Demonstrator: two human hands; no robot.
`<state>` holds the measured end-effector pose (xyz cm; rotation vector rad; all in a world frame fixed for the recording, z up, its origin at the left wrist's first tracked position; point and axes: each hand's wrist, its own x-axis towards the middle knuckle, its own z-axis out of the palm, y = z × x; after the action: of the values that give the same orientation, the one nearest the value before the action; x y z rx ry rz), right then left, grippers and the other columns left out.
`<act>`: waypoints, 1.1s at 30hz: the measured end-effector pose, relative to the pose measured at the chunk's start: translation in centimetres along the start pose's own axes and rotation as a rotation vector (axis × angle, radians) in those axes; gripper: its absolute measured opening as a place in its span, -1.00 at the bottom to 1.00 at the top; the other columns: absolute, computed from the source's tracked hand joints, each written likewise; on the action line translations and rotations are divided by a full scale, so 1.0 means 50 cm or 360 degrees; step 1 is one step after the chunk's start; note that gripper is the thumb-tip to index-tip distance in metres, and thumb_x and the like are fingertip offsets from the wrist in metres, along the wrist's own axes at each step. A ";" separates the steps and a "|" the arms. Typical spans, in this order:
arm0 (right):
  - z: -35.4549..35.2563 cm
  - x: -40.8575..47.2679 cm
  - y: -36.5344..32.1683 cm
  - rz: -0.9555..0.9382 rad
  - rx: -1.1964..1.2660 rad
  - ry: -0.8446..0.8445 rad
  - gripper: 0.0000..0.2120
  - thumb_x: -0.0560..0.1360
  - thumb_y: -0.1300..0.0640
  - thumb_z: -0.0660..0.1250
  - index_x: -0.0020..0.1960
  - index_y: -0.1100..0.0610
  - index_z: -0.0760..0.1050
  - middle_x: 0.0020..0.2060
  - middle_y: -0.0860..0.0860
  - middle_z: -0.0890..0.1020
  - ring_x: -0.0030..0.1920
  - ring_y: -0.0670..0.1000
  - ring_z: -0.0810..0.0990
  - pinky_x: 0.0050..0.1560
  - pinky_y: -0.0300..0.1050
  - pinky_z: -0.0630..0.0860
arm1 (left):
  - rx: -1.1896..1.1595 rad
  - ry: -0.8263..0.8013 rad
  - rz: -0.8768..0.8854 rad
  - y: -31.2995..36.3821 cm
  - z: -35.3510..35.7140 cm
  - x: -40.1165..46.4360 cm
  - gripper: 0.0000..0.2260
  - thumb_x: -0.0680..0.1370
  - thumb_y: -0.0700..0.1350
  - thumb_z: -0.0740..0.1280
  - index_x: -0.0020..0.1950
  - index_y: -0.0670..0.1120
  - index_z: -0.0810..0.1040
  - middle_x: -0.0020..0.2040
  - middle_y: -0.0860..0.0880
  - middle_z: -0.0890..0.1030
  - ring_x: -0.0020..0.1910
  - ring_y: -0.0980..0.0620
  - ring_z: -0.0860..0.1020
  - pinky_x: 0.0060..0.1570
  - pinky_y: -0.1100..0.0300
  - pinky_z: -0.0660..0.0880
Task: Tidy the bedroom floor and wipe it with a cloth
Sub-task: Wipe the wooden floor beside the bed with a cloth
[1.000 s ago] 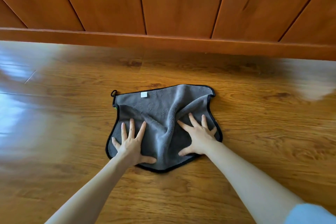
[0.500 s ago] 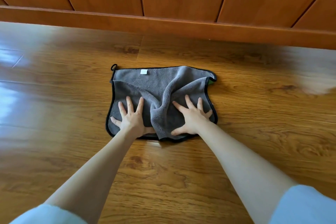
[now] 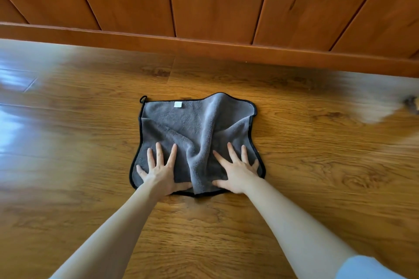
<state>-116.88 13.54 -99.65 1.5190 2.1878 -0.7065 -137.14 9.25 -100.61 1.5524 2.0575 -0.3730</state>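
A grey cloth [image 3: 192, 124] with black trim and a small white tag lies spread on the glossy wooden floor [image 3: 317, 188]. A raised fold runs down its middle. My left hand [image 3: 161, 171] presses flat on the cloth's near left part, fingers straight and spread. On the near right part my right hand [image 3: 237, 171] presses flat the same way. Both arms reach forward from the bottom of the view.
A wooden panelled wall or furniture side [image 3: 215, 0] with a baseboard [image 3: 215, 48] runs across the far side, a short way beyond the cloth. Bright light reflects off the floor at the left [image 3: 13, 124]. A small dark blurred thing [image 3: 411, 103] sits at the far right.
The cloth was pushed toward the baseboard half a second ago and now lies nearer to me again. Both hands stay flat on it. The middle fold has shifted.
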 end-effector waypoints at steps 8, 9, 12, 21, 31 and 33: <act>0.059 -0.097 0.024 0.0007 -0.0016 -0.0065 -0.14 0.43 -0.32 0.24 0.48 -0.24 -0.28 0.47 -0.01 -0.41 0.43 0.25 -0.44 0.35 0.44 -0.15 | 0.0068 -0.0005 0.0024 0.014 0.072 -0.100 0.06 0.31 0.44 0.27 0.45 0.11 -0.43 0.45 -0.15 -0.45 0.44 -0.23 -0.37 0.34 -0.36 -0.09; 0.068 -0.110 0.028 0.0006 -0.0020 -0.0061 -0.14 0.43 -0.32 0.23 0.48 -0.24 -0.29 0.47 0.00 -0.41 0.43 0.25 -0.43 0.36 0.43 -0.15 | 0.0080 -0.0009 0.0023 0.018 0.080 -0.113 0.07 0.31 0.44 0.26 0.45 0.09 -0.44 0.45 -0.17 -0.45 0.44 -0.24 -0.38 0.34 -0.36 -0.09; 0.093 -0.151 0.044 0.0011 -0.0023 -0.0042 -0.14 0.43 -0.33 0.23 0.49 -0.23 -0.27 0.47 -0.01 -0.40 0.44 0.22 -0.43 0.37 0.41 -0.16 | 0.0076 0.0014 0.0071 0.030 0.103 -0.148 0.04 0.34 0.42 0.25 0.45 0.07 -0.43 0.45 -0.19 -0.42 0.44 -0.26 -0.38 0.33 -0.36 -0.08; 0.123 -0.232 0.133 0.0260 0.0115 -0.0003 -0.18 0.44 -0.32 0.22 0.48 -0.27 -0.25 0.49 -0.05 -0.35 0.47 0.18 -0.38 0.40 0.36 -0.12 | 0.0095 0.0047 0.0235 0.055 0.109 -0.184 -0.08 0.39 0.37 0.25 0.47 0.19 -0.34 0.49 -0.15 -0.36 0.46 -0.24 -0.32 0.36 -0.33 -0.03; 0.136 -0.322 0.253 0.0588 0.0277 -0.0059 -0.18 0.46 -0.29 0.24 0.47 -0.28 -0.27 0.49 -0.07 -0.35 0.48 0.20 -0.34 0.41 0.32 0.02 | 0.0247 -0.0152 0.0645 0.199 0.102 -0.186 -0.19 0.43 0.30 0.29 0.49 0.26 -0.18 0.51 -0.04 -0.32 0.46 -0.26 -0.30 0.36 -0.32 -0.04; 0.138 -0.341 0.274 0.0690 0.0337 -0.0087 -0.18 0.46 -0.26 0.25 0.47 -0.28 -0.26 0.49 -0.06 -0.35 0.48 0.21 -0.32 0.41 0.32 0.06 | 0.0267 -0.0154 0.0718 0.235 0.103 -0.184 -0.20 0.43 0.29 0.29 0.49 0.26 -0.16 0.52 -0.01 -0.29 0.47 -0.25 -0.29 0.36 -0.32 -0.03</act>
<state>-98.03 0.62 -97.96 1.9676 1.6976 -0.8348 -122.90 2.75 -98.52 1.9952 1.5743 -0.4443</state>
